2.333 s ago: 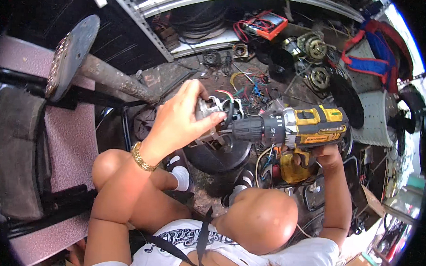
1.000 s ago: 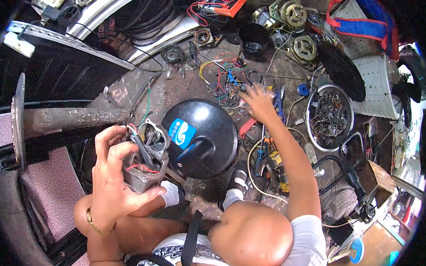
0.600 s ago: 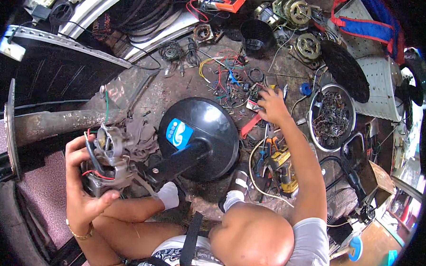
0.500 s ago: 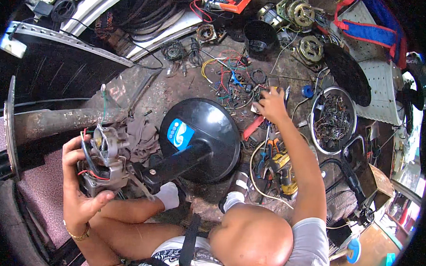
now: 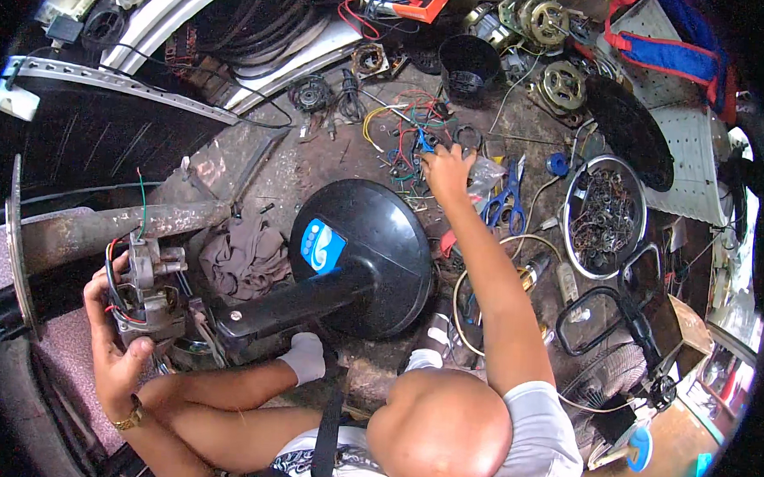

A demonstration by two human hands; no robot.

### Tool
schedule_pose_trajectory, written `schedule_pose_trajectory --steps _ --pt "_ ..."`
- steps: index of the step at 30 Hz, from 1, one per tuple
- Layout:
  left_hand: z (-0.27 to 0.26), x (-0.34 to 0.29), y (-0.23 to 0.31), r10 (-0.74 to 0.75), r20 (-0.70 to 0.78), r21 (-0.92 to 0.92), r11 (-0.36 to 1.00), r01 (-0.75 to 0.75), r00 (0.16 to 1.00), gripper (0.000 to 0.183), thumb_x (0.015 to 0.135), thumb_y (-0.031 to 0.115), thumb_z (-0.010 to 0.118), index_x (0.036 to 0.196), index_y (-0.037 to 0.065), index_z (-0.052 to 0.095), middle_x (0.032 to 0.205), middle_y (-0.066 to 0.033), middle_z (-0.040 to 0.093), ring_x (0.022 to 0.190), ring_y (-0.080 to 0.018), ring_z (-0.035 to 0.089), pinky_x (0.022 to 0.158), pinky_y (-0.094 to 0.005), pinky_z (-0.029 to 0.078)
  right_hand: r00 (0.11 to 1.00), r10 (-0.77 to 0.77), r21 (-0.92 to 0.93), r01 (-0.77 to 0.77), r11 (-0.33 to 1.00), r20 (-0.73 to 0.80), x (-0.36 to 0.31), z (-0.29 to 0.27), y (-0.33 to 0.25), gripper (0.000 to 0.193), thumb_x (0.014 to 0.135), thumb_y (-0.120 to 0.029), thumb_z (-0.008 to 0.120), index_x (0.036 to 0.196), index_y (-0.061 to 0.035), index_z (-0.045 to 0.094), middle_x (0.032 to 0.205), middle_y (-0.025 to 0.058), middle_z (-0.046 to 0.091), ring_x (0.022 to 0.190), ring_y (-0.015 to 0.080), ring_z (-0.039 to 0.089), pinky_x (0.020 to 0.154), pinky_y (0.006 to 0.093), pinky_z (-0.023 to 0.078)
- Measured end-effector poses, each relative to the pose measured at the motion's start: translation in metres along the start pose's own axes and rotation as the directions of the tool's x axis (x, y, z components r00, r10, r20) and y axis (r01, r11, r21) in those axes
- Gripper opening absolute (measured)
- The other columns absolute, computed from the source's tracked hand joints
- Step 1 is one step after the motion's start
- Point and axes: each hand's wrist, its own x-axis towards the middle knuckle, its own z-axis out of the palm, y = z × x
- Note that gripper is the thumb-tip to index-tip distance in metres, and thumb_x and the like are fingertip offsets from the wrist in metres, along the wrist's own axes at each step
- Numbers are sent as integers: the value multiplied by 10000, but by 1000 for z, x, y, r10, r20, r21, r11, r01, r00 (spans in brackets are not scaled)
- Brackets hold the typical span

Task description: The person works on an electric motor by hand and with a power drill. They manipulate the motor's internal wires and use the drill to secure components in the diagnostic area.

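My left hand [image 5: 117, 359] is wrapped round a bare fan motor [image 5: 150, 314], with red, green and black wires rising from its grey metal housing. The motor sits at the end of a black fan stand post, whose round base [image 5: 391, 230] bears a blue sticker and lies tilted on the floor. My right hand [image 5: 449, 175] reaches over a heap of loose wires and small parts [image 5: 412, 137], fingers apart and pointing down into it. Close beside that hand lie a small clear plastic bag [image 5: 485, 175] and blue-handled scissors [image 5: 510, 203].
At right stands a round metal basin [image 5: 642, 237] full of small scrap parts. Further back are a black pot [image 5: 468, 67] and several motor parts [image 5: 562, 86]. A grey-brown cloth [image 5: 243, 258] lies left of the base. A pale cable [image 5: 457, 306] loops beneath my right arm.
My right hand has moved left, away from the scissors and plastic bag, to the heap of wires. My left hand and the motor have shifted left and slightly down.
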Motion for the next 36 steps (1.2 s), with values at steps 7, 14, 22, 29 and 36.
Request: schedule_pose_trajectory --steps 7,14,22,29,36 --pt "-28 -10 -23 -29 26 -33 999 29 999 1002 719 476 763 1469 74 233 1475 -106 332 1333 -238 340 1096 -381 276 995 24 -26 -21 999 98 8 -9 -12 248 688 -262 746 930 -209 728 1008 43 649 1068 291 519 1014 696 233" --pt "-11 5 -8 -56 -15 -45 997 55 998 925 692 450 762 1398 52 314 1420 -123 385 1293 -236 374 1088 -375 280 959 175 197 -220 955 221 11 -17 2 213 687 -283 770 874 -194 721 1033 30 655 1064 295 528 1000 712 229" --pt "16 14 19 15 -6 1 1000 -15 1000 808 748 421 696 1355 16 350 1372 -136 427 1283 -231 386 1084 -355 266 940 308 764 -88 639 -149 2 -77 -1 105 758 -132 734 848 -81 721 927 55 698 912 226 613 891 344 438" --pt "28 25 28 92 16 11 996 -92 996 632 757 225 694 1291 19 424 1203 -71 477 1107 -172 473 986 -300 352 981 182 831 -158 533 70 -5 -97 -23 96 726 -45 716 810 -10 682 837 76 682 833 170 626 792 292 476" --pt "32 31 29 201 -33 119 973 -196 979 560 781 261 697 1237 26 474 1158 -161 541 1091 -289 548 951 -358 414 971 150 845 78 529 -184 8 -124 -40 110 688 8 672 761 -21 595 845 71 621 789 177 587 724 272 466"
